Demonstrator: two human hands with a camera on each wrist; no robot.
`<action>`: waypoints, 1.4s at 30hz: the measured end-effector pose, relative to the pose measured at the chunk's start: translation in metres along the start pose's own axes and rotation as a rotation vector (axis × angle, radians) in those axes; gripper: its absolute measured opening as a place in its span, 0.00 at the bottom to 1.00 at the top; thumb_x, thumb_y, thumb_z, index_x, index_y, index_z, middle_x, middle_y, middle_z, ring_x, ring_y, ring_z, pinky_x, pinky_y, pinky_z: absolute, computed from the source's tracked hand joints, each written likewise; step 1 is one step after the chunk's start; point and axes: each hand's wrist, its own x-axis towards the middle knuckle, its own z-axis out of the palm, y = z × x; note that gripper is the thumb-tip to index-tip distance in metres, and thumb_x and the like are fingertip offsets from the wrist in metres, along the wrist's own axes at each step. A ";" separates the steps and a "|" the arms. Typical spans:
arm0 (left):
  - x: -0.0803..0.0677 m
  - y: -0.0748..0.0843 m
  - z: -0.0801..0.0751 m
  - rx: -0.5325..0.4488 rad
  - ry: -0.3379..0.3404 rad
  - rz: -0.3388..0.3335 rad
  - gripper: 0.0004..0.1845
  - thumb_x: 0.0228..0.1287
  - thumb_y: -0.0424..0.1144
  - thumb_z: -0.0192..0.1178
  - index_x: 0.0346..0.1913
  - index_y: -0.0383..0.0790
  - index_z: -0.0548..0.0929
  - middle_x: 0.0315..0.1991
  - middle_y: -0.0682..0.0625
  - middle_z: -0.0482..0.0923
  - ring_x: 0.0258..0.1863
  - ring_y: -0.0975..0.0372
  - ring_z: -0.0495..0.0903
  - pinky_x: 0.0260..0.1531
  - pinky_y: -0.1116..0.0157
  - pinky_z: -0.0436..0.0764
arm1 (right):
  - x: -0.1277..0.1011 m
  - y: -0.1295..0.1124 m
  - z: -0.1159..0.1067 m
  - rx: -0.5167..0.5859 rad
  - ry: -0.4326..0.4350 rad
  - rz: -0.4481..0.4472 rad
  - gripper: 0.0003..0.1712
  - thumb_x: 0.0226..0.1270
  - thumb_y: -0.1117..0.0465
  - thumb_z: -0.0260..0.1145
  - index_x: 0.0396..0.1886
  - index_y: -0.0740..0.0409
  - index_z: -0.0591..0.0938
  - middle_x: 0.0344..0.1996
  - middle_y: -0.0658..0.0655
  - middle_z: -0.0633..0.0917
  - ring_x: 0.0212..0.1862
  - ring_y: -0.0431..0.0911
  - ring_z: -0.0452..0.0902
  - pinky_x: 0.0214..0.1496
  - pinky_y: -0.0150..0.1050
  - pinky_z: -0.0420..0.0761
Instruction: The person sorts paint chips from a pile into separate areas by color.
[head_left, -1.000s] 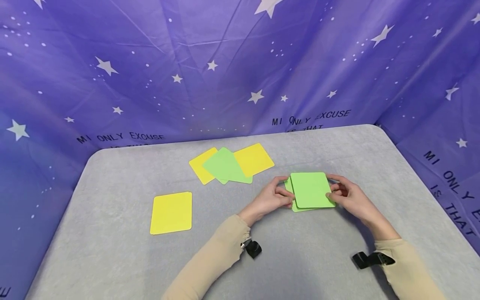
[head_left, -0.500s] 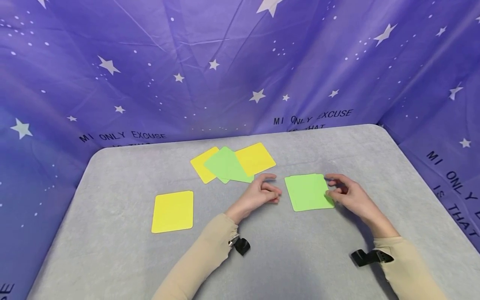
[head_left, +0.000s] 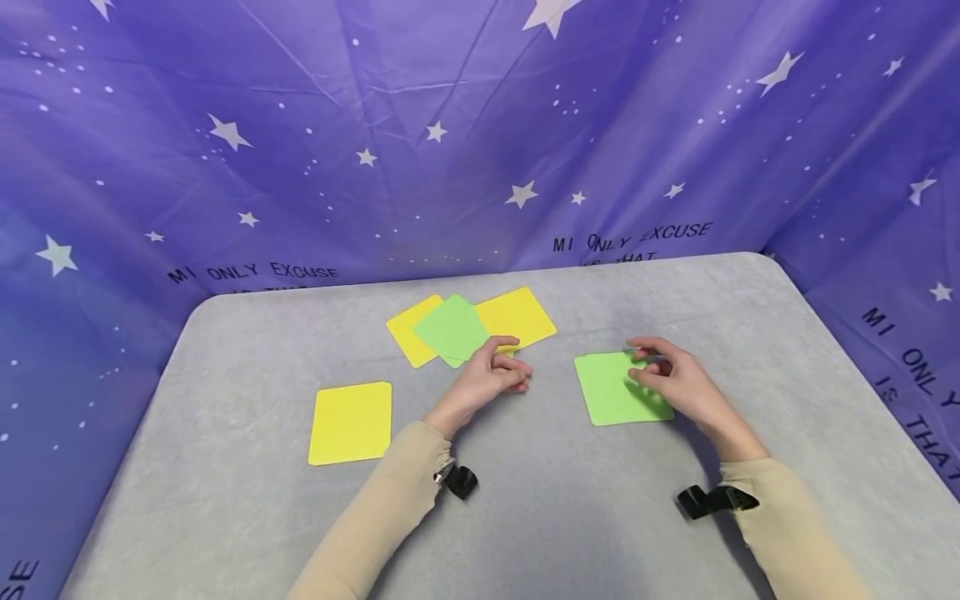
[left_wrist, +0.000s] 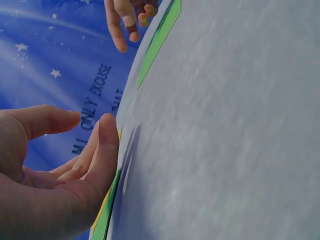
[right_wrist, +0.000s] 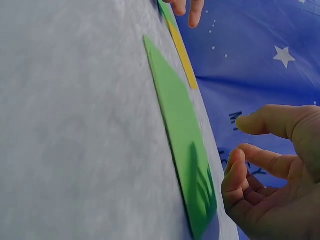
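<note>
A small stack of green cards lies flat on the grey table. My right hand hovers over the stack's far right corner, fingers loosely curled and holding nothing; in the right wrist view the right hand is just off the green stack. My left hand sits at the near edge of an overlapping cluster: a green card on top of two yellow cards. The left wrist view shows the left hand relaxed and empty, with card edges below its fingers.
A single yellow card lies at the left of the table. Purple star-printed cloth walls in the back and both sides. Black wrist straps sit on both beige sleeves.
Both hands have let go of the green stack, which now lies flat. The left hand has moved left to the card cluster. The right hand has shifted over the stack.
</note>
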 end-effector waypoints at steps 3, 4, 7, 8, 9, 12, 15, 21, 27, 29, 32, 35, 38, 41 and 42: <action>-0.001 0.001 -0.006 0.011 0.025 0.002 0.29 0.63 0.20 0.55 0.67 0.28 0.61 0.43 0.32 0.80 0.34 0.57 0.82 0.43 0.60 0.82 | 0.005 -0.005 0.005 0.013 -0.006 -0.004 0.28 0.64 0.70 0.64 0.63 0.73 0.69 0.48 0.68 0.75 0.33 0.37 0.72 0.30 0.29 0.73; -0.001 0.002 -0.008 0.016 0.035 0.001 0.29 0.63 0.20 0.55 0.67 0.28 0.61 0.43 0.32 0.80 0.34 0.58 0.82 0.43 0.60 0.82 | 0.006 -0.006 0.007 0.011 -0.007 -0.003 0.28 0.64 0.69 0.64 0.63 0.72 0.70 0.47 0.68 0.75 0.33 0.38 0.72 0.30 0.29 0.73; -0.001 0.003 -0.012 0.027 0.065 -0.005 0.29 0.63 0.20 0.55 0.67 0.29 0.62 0.43 0.33 0.80 0.34 0.58 0.82 0.42 0.61 0.82 | 0.012 -0.009 0.012 0.000 -0.005 -0.002 0.27 0.64 0.69 0.64 0.62 0.72 0.71 0.47 0.68 0.75 0.35 0.39 0.73 0.33 0.29 0.74; -0.001 0.003 -0.014 0.028 0.074 -0.006 0.30 0.63 0.20 0.54 0.67 0.29 0.62 0.43 0.33 0.80 0.34 0.58 0.82 0.43 0.61 0.82 | 0.014 -0.010 0.014 -0.003 -0.005 0.002 0.27 0.64 0.69 0.64 0.62 0.71 0.71 0.47 0.68 0.76 0.36 0.39 0.73 0.34 0.29 0.74; -0.001 0.003 -0.015 0.030 0.084 -0.006 0.30 0.63 0.20 0.54 0.67 0.29 0.62 0.43 0.33 0.80 0.34 0.58 0.82 0.42 0.61 0.82 | 0.017 -0.011 0.016 -0.007 -0.005 0.003 0.27 0.64 0.69 0.64 0.62 0.71 0.71 0.47 0.68 0.76 0.36 0.40 0.74 0.34 0.29 0.74; 0.000 0.004 -0.020 0.023 0.108 0.001 0.30 0.62 0.20 0.54 0.67 0.29 0.62 0.43 0.32 0.80 0.36 0.56 0.83 0.43 0.61 0.82 | 0.023 -0.014 0.021 -0.015 -0.009 -0.004 0.26 0.63 0.69 0.64 0.61 0.70 0.72 0.47 0.68 0.77 0.38 0.42 0.75 0.36 0.29 0.75; 0.000 0.005 -0.025 0.010 0.122 0.014 0.30 0.62 0.20 0.54 0.67 0.28 0.61 0.44 0.31 0.79 0.37 0.54 0.83 0.43 0.60 0.82 | 0.028 -0.019 0.026 -0.022 -0.019 -0.015 0.27 0.63 0.69 0.65 0.62 0.70 0.72 0.48 0.69 0.77 0.39 0.44 0.75 0.36 0.29 0.75; 0.000 0.007 -0.034 -0.015 0.153 0.025 0.29 0.63 0.20 0.55 0.67 0.27 0.62 0.45 0.30 0.78 0.36 0.57 0.82 0.44 0.61 0.81 | 0.039 -0.027 0.034 0.027 -0.049 -0.016 0.28 0.63 0.69 0.64 0.63 0.70 0.71 0.49 0.70 0.77 0.40 0.46 0.74 0.37 0.29 0.75; 0.003 0.006 -0.039 -0.040 0.241 0.031 0.29 0.60 0.19 0.56 0.65 0.28 0.64 0.47 0.30 0.78 0.36 0.58 0.82 0.46 0.62 0.81 | 0.056 -0.031 0.045 0.071 -0.062 -0.021 0.29 0.63 0.70 0.63 0.64 0.71 0.70 0.51 0.71 0.77 0.41 0.45 0.73 0.39 0.28 0.75; 0.003 0.005 -0.041 -0.049 0.266 0.034 0.29 0.60 0.19 0.57 0.65 0.28 0.64 0.48 0.30 0.78 0.38 0.57 0.81 0.46 0.62 0.80 | 0.062 -0.032 0.049 0.088 -0.067 -0.021 0.29 0.63 0.70 0.62 0.64 0.70 0.69 0.52 0.71 0.77 0.41 0.45 0.73 0.39 0.29 0.76; 0.004 0.004 -0.042 -0.057 0.282 0.032 0.29 0.60 0.19 0.57 0.65 0.28 0.64 0.50 0.29 0.76 0.41 0.54 0.81 0.47 0.62 0.80 | 0.071 -0.033 0.055 0.114 -0.083 -0.018 0.31 0.64 0.70 0.62 0.66 0.69 0.67 0.54 0.71 0.75 0.43 0.47 0.73 0.40 0.29 0.76; 0.005 0.003 -0.044 -0.063 0.281 0.029 0.30 0.61 0.20 0.57 0.66 0.28 0.63 0.52 0.29 0.75 0.45 0.50 0.81 0.48 0.62 0.80 | 0.079 -0.034 0.060 0.136 -0.101 -0.009 0.33 0.65 0.69 0.61 0.69 0.69 0.64 0.57 0.71 0.74 0.48 0.52 0.73 0.43 0.29 0.75; 0.007 0.003 -0.044 -0.072 0.277 0.028 0.31 0.61 0.20 0.56 0.67 0.29 0.62 0.54 0.30 0.74 0.48 0.46 0.79 0.49 0.62 0.79 | 0.086 -0.036 0.064 0.152 -0.111 -0.002 0.35 0.65 0.70 0.61 0.71 0.68 0.61 0.59 0.72 0.72 0.55 0.57 0.72 0.52 0.33 0.74; 0.009 0.003 -0.044 -0.093 0.275 0.026 0.31 0.61 0.20 0.56 0.68 0.29 0.61 0.56 0.30 0.73 0.52 0.45 0.77 0.50 0.62 0.78 | 0.092 -0.038 0.066 0.160 -0.113 0.007 0.37 0.65 0.71 0.60 0.73 0.68 0.58 0.62 0.73 0.69 0.60 0.61 0.68 0.60 0.44 0.71; 0.009 0.003 -0.044 -0.104 0.275 0.024 0.31 0.61 0.20 0.56 0.68 0.29 0.61 0.56 0.30 0.73 0.53 0.45 0.77 0.50 0.63 0.78 | 0.094 -0.038 0.067 0.164 -0.114 0.010 0.38 0.65 0.71 0.60 0.73 0.68 0.57 0.63 0.73 0.68 0.61 0.62 0.67 0.62 0.47 0.70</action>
